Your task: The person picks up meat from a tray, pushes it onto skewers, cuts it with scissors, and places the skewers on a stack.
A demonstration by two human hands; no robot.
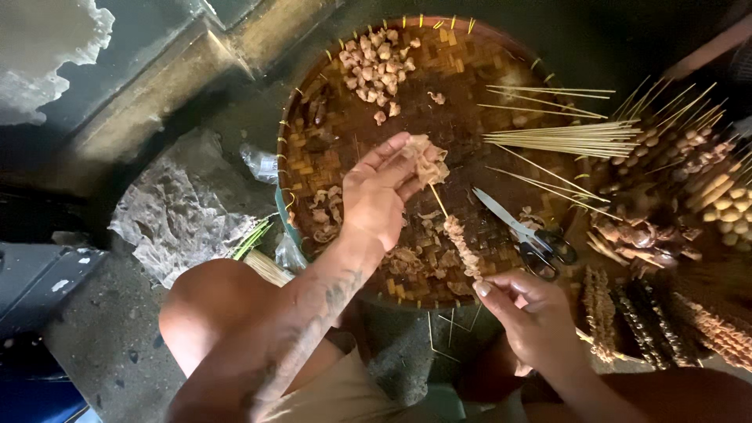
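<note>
Knee [207,309] and thighs of the seated person fill the bottom edge, nearest the camera. Right hand [533,313], at 5 o'clock of the round woven tray [313,129], pinches the lower end of a thin wooden skewer [439,202] already threaded with meat [462,247]. Left hand [380,196], near the tray's centre, grasps a pale piece of meat [427,160] at the skewer's upper tip (touching it; whether pierced cannot be told). Scissors [529,231] lie just beside the skewer, at 4 o'clock. Bare sticks [564,137] rest across the tray at 3 o'clock. Cut meat pieces [376,66] sit heaped at 12 o'clock. Finished skewers [681,180] are stacked beyond the right rim. Crumpled plastic [176,207] lies on the floor at 9 o'clock.
</note>
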